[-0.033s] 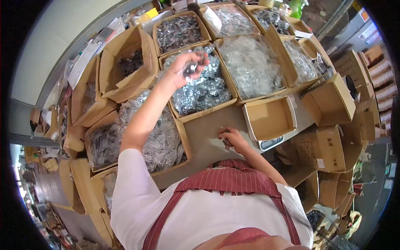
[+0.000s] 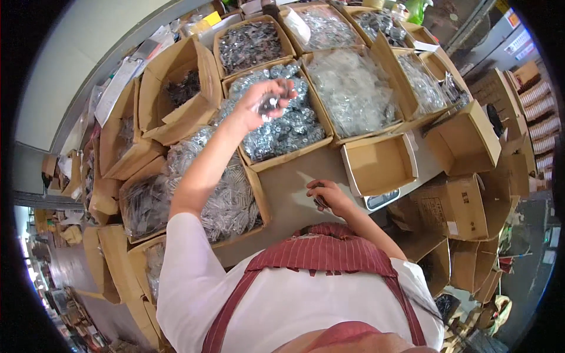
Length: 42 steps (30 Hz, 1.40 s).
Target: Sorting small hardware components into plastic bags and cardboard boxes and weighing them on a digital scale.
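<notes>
My left hand [image 2: 266, 103] is raised over a cardboard box [image 2: 291, 160] full of shiny silvery small bagged parts [image 2: 285, 129]. Its fingers are curled round a small clear bag of dark parts [image 2: 269, 105], which glints in the light. Over the grey tabletop [image 2: 286, 187], near my apron, is my right hand [image 2: 328, 197]. The fingers of that hand are bent round something small and dark, too little of which shows to name. Just right of it sits a shallow white-edged open carton [image 2: 382, 170] on a scale [image 2: 382, 200].
Filled boxes crowd round the table: clear bags [image 2: 353, 88] to the right, dark parts [image 2: 250, 44] behind, long clear packets [image 2: 229, 197] to the left. A tall open box [image 2: 150, 88] stands at the far left. Open cartons [image 2: 465, 141] are stacked on the right.
My left hand has shifted very slightly downward over the silvery parts, with the small bag still in its fingers. The right hand has barely moved.
</notes>
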Available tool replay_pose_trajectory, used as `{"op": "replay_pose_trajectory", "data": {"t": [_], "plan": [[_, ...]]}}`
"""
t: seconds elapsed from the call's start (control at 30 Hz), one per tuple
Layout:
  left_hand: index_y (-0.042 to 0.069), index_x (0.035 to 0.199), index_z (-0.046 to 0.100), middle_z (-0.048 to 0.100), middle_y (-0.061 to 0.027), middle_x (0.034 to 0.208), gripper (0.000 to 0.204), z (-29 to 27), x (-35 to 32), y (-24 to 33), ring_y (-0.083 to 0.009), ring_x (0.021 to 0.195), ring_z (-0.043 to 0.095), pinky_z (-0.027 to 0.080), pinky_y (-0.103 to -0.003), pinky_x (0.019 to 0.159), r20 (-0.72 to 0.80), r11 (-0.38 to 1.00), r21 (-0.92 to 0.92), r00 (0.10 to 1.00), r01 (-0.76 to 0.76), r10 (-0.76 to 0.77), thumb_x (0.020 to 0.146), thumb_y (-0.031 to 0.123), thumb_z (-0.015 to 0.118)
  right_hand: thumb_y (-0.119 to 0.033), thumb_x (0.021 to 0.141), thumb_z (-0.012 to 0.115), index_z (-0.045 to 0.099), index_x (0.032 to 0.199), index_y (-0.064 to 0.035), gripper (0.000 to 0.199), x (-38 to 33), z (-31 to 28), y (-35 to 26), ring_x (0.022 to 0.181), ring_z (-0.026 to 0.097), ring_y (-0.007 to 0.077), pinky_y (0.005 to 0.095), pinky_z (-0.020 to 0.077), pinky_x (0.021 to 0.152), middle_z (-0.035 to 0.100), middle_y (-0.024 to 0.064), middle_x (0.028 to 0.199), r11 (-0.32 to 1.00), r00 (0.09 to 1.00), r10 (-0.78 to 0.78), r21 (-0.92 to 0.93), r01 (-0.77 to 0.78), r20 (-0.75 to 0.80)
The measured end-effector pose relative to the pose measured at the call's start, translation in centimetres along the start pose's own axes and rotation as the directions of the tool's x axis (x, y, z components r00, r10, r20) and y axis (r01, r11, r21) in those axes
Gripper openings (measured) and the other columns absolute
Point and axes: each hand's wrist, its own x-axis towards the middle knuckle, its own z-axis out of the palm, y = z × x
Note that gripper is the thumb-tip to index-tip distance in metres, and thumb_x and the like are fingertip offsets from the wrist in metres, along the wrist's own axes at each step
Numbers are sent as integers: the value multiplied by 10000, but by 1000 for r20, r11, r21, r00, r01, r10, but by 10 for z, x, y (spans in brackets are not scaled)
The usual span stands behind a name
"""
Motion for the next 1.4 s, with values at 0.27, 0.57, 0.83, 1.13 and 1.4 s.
{"op": "replay_pose_trajectory", "data": {"t": [0.27, 0.57, 0.83, 1.13, 1.4], "plan": [[88, 1081, 628, 660, -57, 932, 520, 48, -36, -118, -142, 782, 610, 491, -300, 540, -233, 974, 179, 968, 138, -94, 877, 565, 594, -70, 871, 587, 476, 1320, -43, 464, -91, -29, -111, 945, 577, 183, 360, 519, 763, 568, 86, 1137, 910, 939, -263, 380, 166, 221], [64, 1027, 626, 664, -129, 902, 496, 144, 16, -205, -230, 767, 654, 532, -324, 541, -270, 916, -385, 963, -115, 8, 903, 539, 558, -149, 868, 663, 540, 1244, 4, 424, -95, -97, -160, 1018, 602, 252, 344, 483, 857, 589, 179, 1177, 173, 492, -632, -510, 843, 599], [79, 946, 554, 529, -83, 855, 180, 108, 2, -239, -181, 670, 522, 413, -251, 445, -403, 637, -587, 863, -500, 305, 936, 259, 560, -235, 882, 630, 714, 1018, -54, 241, -45, -157, -325, 730, 674, 185, 337, 526, 665, 723, 95, 919, -102, 371, -611, -534, 839, 699], [46, 831, 575, 571, -9, 736, 166, 42, -43, -346, -102, 654, 513, 387, -242, 590, -776, 675, 594, -93, -437, 623, 860, 154, 698, -165, 753, 588, 695, 930, -38, 243, 244, -226, -447, 896, 651, 366, 437, 517, 784, 690, 182, 906, -491, 599, -494, -771, 406, 630], [31, 847, 586, 560, -13, 742, 164, 42, -32, -335, -102, 657, 502, 389, -241, 604, -731, 650, 678, -224, -345, 644, 879, 164, 677, -124, 741, 676, 714, 989, -39, 265, 274, -188, -419, 1010, 655, 318, 429, 543, 823, 684, 168, 1051, -769, 886, -120, -606, 202, 447]]}}
